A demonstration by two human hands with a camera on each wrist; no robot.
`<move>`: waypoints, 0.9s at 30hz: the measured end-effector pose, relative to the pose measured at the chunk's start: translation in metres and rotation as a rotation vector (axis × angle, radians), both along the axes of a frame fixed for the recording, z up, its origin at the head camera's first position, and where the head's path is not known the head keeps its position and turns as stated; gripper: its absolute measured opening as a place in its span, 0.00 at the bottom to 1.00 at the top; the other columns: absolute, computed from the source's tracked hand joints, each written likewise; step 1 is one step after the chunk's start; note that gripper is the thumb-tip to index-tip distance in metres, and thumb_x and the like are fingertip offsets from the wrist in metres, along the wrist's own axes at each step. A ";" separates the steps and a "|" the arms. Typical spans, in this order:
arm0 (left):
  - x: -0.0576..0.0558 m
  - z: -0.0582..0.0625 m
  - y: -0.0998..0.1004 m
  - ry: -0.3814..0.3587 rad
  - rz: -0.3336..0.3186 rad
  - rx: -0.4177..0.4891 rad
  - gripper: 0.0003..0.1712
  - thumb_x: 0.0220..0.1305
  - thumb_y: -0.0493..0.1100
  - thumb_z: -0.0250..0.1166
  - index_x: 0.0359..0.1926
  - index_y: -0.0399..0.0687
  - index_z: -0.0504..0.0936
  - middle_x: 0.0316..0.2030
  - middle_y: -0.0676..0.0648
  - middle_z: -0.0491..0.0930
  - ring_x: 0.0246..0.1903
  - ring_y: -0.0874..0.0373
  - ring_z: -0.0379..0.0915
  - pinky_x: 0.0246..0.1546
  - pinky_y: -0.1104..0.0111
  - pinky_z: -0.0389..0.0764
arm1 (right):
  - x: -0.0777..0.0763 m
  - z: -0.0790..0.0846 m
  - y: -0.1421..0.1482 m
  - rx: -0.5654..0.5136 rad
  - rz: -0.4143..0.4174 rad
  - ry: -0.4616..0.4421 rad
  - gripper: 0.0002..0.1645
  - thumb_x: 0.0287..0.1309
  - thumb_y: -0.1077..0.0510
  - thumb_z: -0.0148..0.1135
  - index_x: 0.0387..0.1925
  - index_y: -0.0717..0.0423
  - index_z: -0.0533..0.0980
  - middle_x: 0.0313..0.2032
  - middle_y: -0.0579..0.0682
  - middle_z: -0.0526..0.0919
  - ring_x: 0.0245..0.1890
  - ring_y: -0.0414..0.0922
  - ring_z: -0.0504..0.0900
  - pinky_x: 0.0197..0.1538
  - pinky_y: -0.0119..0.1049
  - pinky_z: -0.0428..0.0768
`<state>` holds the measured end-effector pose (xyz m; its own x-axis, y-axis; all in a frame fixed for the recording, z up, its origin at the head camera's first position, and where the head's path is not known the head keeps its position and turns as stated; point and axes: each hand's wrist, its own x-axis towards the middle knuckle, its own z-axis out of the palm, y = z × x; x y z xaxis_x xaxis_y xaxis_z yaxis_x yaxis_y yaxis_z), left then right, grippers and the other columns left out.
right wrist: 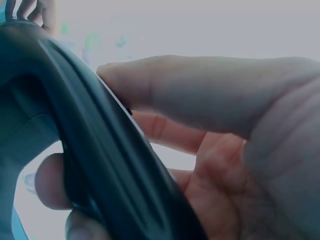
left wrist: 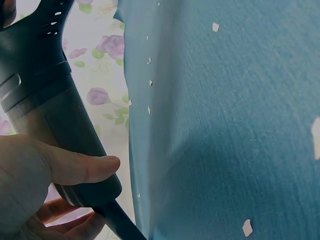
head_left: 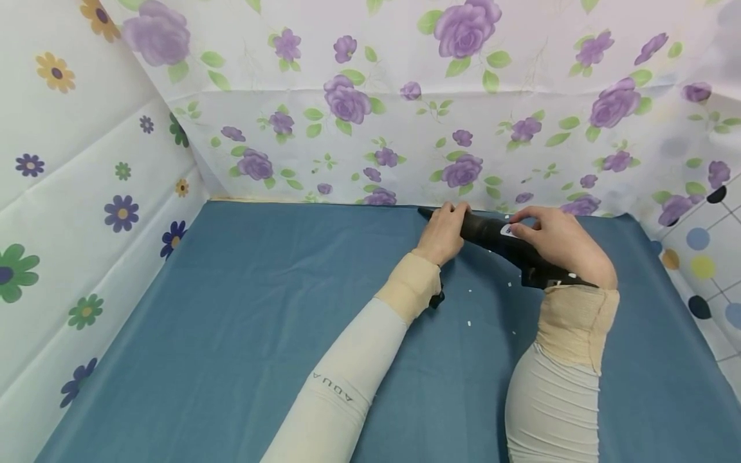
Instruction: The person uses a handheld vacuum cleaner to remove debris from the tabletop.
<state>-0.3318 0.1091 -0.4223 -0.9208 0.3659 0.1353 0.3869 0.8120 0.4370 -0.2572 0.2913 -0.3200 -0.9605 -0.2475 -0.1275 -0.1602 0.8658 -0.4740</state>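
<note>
A black handheld vacuum cleaner [head_left: 492,233] with a narrow nozzle [left wrist: 120,220] is held slantwise over the far edge of the blue cloth [head_left: 278,289]. My left hand [head_left: 442,233] grips its front end, thumb along one side of the body in the left wrist view. Around the looped handle [right wrist: 110,145] curl fingers of my right hand [head_left: 561,241], with the thumb resting on top near a whitish oval label [head_left: 507,230]. Several small white scraps [left wrist: 247,228] lie scattered on the cloth beside and below the vacuum. In the head view, the left hand partly covers the nozzle.
Behind the cloth's far edge rises a white sheet with purple flowers [head_left: 347,99]. Another flowered sheet [head_left: 121,213] borders the left side, and a dotted, lined one [head_left: 703,267] the right. A small dark object [head_left: 437,299] shows by the left wrist.
</note>
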 end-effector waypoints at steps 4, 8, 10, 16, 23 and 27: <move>-0.001 0.001 0.000 -0.001 -0.010 0.004 0.29 0.62 0.36 0.63 0.63 0.55 0.67 0.55 0.46 0.70 0.54 0.52 0.68 0.50 0.63 0.77 | -0.001 0.001 -0.001 0.008 -0.015 -0.004 0.23 0.72 0.50 0.48 0.59 0.61 0.71 0.45 0.70 0.79 0.35 0.56 0.79 0.37 0.52 0.75; -0.001 0.001 0.003 -0.003 -0.018 -0.002 0.30 0.62 0.36 0.64 0.63 0.56 0.66 0.56 0.46 0.69 0.55 0.53 0.67 0.51 0.63 0.76 | 0.000 0.003 0.002 0.016 -0.024 -0.015 0.25 0.72 0.48 0.47 0.60 0.61 0.70 0.44 0.69 0.79 0.35 0.55 0.79 0.36 0.51 0.75; 0.000 0.002 0.005 -0.003 -0.019 -0.001 0.30 0.62 0.36 0.64 0.63 0.56 0.66 0.56 0.46 0.69 0.55 0.53 0.67 0.51 0.64 0.76 | 0.002 0.004 0.004 0.019 -0.024 -0.012 0.25 0.72 0.48 0.47 0.60 0.61 0.69 0.43 0.68 0.79 0.34 0.55 0.78 0.35 0.50 0.74; 0.005 0.003 0.014 0.003 -0.036 0.006 0.31 0.61 0.37 0.65 0.64 0.56 0.65 0.56 0.47 0.69 0.55 0.54 0.67 0.50 0.64 0.77 | 0.008 0.007 0.012 0.023 -0.032 0.005 0.24 0.72 0.48 0.48 0.58 0.61 0.70 0.43 0.68 0.80 0.36 0.56 0.79 0.36 0.51 0.75; 0.009 0.002 0.026 -0.003 -0.047 -0.008 0.32 0.62 0.39 0.66 0.65 0.56 0.64 0.56 0.47 0.69 0.55 0.55 0.66 0.49 0.67 0.77 | 0.014 0.010 0.018 0.032 -0.049 -0.001 0.25 0.71 0.46 0.48 0.58 0.60 0.71 0.48 0.70 0.77 0.39 0.58 0.78 0.38 0.54 0.75; 0.013 0.004 0.034 0.004 -0.064 -0.012 0.33 0.62 0.39 0.65 0.65 0.56 0.64 0.56 0.47 0.69 0.55 0.55 0.67 0.49 0.67 0.77 | 0.019 0.013 0.025 0.042 -0.084 0.003 0.28 0.71 0.43 0.47 0.59 0.59 0.70 0.51 0.70 0.74 0.40 0.59 0.75 0.37 0.54 0.73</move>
